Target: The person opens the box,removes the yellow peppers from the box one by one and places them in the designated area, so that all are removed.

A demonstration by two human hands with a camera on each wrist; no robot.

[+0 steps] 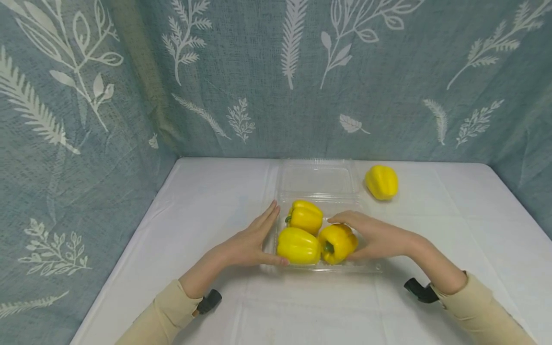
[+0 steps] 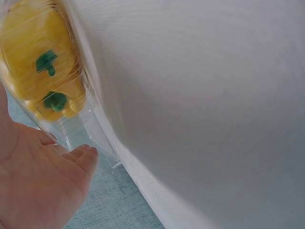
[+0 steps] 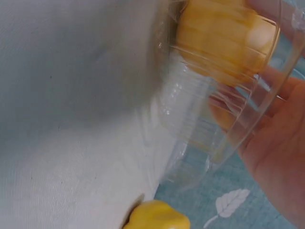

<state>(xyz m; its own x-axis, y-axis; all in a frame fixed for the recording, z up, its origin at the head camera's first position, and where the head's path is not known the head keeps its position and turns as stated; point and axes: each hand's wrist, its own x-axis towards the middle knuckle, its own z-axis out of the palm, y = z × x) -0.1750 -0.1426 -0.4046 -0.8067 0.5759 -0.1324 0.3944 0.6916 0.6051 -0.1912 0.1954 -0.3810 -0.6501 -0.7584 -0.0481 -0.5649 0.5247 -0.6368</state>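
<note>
A clear plastic clamshell container [image 1: 366,266] lies with its lid [image 1: 319,178] folded back. Inside sit three yellow bell peppers: one at the back [image 1: 305,215], one at front left [image 1: 297,246] and one at front right [image 1: 338,243]. My right hand [image 1: 379,235] grips the front right pepper, fingers over its far side and thumb on its near side. That pepper [image 3: 224,40] shows through the container wall in the right wrist view. My left hand [image 1: 250,242] rests along the container's left side, fingers extended and thumb by the front corner; green stems show through the plastic in the left wrist view.
Another yellow bell pepper [image 1: 381,182] lies on the white tablecloth [image 1: 435,201], right of the lid. Blue-green curtains [image 1: 258,62] with white leaf patterns stand behind the table and on its left.
</note>
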